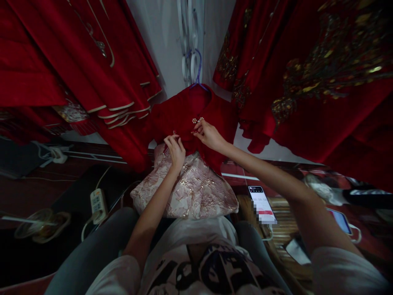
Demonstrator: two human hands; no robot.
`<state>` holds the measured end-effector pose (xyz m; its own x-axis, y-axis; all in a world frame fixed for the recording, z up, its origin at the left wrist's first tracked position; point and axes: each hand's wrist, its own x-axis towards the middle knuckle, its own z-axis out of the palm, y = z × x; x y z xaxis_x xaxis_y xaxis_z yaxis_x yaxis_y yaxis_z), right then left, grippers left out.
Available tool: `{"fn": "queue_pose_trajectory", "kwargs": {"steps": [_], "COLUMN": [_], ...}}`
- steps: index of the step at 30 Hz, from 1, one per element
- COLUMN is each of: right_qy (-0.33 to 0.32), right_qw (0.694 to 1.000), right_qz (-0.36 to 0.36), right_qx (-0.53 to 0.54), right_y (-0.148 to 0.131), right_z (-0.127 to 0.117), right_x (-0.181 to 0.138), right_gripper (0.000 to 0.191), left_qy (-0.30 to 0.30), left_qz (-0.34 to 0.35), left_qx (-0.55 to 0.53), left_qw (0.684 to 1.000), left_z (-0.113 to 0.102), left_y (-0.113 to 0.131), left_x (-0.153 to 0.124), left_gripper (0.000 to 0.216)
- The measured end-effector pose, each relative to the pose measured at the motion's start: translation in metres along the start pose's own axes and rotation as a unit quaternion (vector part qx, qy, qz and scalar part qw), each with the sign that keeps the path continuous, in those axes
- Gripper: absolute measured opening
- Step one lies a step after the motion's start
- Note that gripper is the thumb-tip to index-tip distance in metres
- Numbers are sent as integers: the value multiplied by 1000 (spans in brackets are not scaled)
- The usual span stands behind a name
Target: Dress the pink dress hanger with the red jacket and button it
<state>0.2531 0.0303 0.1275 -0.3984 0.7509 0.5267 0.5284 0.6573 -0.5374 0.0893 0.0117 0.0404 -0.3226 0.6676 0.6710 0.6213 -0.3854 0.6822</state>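
Note:
In front of me a small red jacket (172, 108) hangs on a purple hanger (198, 73). A pink and gold brocade skirt (196, 192) falls below it and spreads over my lap. Two pearly flower-shaped ornaments (198, 120) sit at the jacket's front. Just beneath them, my right hand (210, 136) pinches a small red piece (194, 132), too small to tell its kind. My left hand (176, 152) is closed at the jacket's lower front, beside a little ornament (174, 132); its fingertips hide whatever they grip.
Red garments with pale trim (123, 82) hang on the left, and gold-embellished red ones (307, 82) on the right. A lit phone (262, 205) with a cable lies on a wooden surface (282, 209). A power strip (98, 205) and a plastic container (50, 229) stand at left.

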Motion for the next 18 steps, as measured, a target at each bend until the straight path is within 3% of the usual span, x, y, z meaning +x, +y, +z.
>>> {"fn": "queue_pose_trajectory", "kwargs": {"steps": [3, 9, 13, 18], "right_qy": [17, -25, -29, -32], "right_qw": [999, 996, 994, 992], "right_qz": [-3, 10, 31, -4], "right_qx": [44, 85, 97, 123], "right_y": [-4, -17, -24, -22], "right_z": [4, 1, 3, 12], "right_x": [2, 4, 6, 16], "right_gripper": [8, 8, 10, 13], "left_qy": [18, -12, -2, 2], "left_qz": [-8, -22, -39, -70], "left_qx": [15, -1, -40, -102], "left_qw": [1000, 1000, 998, 992], "left_z": [-2, -9, -17, -19], "left_y": [-6, -18, -11, 1], "left_x": [5, 28, 31, 33], "left_gripper": [20, 12, 11, 23]}}
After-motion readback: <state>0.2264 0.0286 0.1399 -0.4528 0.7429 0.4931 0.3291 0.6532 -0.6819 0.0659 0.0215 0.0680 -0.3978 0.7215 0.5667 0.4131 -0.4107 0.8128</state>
